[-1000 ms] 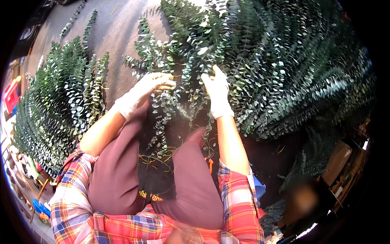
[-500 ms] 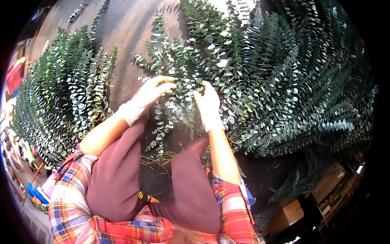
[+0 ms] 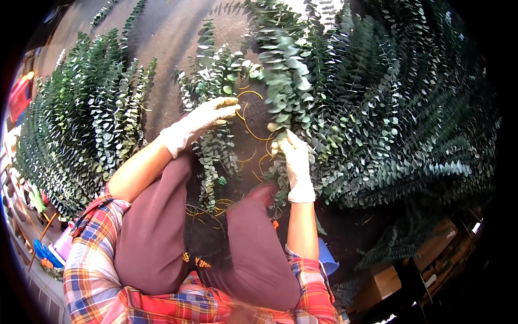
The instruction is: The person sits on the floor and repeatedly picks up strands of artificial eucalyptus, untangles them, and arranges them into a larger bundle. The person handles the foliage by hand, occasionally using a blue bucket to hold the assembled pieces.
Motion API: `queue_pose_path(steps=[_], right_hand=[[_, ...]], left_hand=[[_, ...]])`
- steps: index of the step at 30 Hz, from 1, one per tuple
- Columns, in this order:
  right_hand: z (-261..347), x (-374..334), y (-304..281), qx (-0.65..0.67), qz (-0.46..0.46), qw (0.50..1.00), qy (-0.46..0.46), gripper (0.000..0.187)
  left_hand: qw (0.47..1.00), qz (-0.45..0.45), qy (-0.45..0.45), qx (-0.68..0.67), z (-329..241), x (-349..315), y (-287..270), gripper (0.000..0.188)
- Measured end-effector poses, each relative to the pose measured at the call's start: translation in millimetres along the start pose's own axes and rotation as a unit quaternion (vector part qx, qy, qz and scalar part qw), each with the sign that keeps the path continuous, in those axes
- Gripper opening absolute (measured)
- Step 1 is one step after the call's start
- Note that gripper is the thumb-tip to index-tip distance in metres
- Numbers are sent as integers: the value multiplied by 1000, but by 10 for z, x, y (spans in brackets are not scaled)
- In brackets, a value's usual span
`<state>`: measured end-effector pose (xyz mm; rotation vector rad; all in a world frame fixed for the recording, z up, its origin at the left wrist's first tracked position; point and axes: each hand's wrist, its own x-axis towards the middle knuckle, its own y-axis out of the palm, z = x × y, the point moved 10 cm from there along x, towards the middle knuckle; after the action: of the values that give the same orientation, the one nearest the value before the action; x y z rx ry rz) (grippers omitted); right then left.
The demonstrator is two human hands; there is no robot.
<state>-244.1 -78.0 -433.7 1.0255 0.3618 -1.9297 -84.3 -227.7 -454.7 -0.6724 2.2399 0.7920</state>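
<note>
My right hand (image 3: 294, 162), in a pale glove, is closed round the lower part of a eucalyptus branch (image 3: 285, 70). Its round grey-green leaves reach away from me and are smeared by motion. My left hand (image 3: 208, 120), gloved too, is stretched out with the fingers a little apart and nothing seen in them. It hovers over a smaller group of eucalyptus stems (image 3: 216, 151) lying in front of my knees. Between the hands, several thin yellow rings (image 3: 249, 123) lie on the dark surface.
A large heap of eucalyptus (image 3: 372, 119) fills the right side, and another pile (image 3: 86, 124) stands at the left. More yellow rings (image 3: 222, 205) lie between my legs. A cardboard box (image 3: 386, 283) and a blue container (image 3: 327, 256) are at the lower right.
My right hand has moved right and toward me, drawing a eucalyptus branch out of the middle group. Yellow rings beneath are now uncovered. My left hand has barely moved.
</note>
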Motion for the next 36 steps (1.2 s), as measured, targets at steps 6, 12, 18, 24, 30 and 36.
queue_pose_path(steps=[6,12,18,24,30,36], right_hand=[[-712,-250,541,9,183,975,126,35],[412,-283,-149,-82,-156,958,-227,45],[862,-578,-888,-337,-410,791,-304,93],[662,-129,-1026,-181,-349,885,-249,99],[678,-365,-547,-152,-219,944,-194,82],[439,-319,-589,-296,-268,901,-169,96]], left_hand=[[978,99,137,-119,-713,-165,393,67],[976,-88,122,-160,-548,-126,-130,47],[982,-100,98,-129,-450,-126,-113,45],[983,-89,99,-129,-486,-155,-37,45],[986,-104,80,-107,-499,-201,-42,46],[985,-104,76,-119,-492,-187,-39,58]])
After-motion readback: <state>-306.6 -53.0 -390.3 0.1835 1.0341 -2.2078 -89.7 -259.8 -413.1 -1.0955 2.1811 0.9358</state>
